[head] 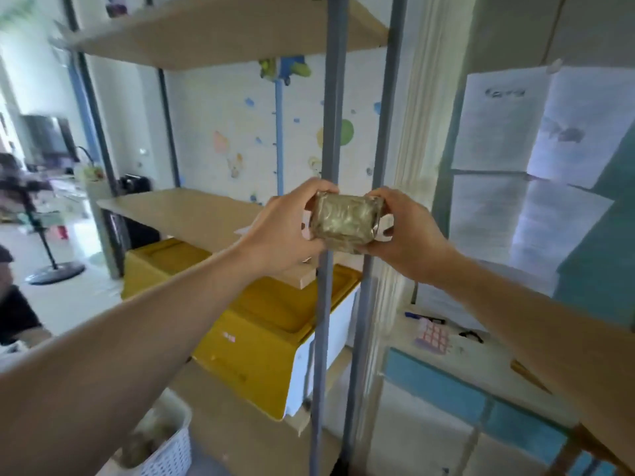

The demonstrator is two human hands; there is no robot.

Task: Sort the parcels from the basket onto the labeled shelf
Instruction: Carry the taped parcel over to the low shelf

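Both hands — left hand (285, 231) and right hand (405, 235) — grip a small tape-wrapped parcel (345, 223) by its ends, held up before the shelf's (192, 214) grey post; the white basket (168, 444) sits below, contents blurred — possibly more parcels.

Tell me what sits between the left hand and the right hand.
In the head view, a small tape-wrapped brown parcel fills the gap, gripped at its ends by the left hand and right hand.

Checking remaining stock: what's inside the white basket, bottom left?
The white basket holds brownish wrapped parcels, blurred, so no count. The left forearm covers most of its inside.
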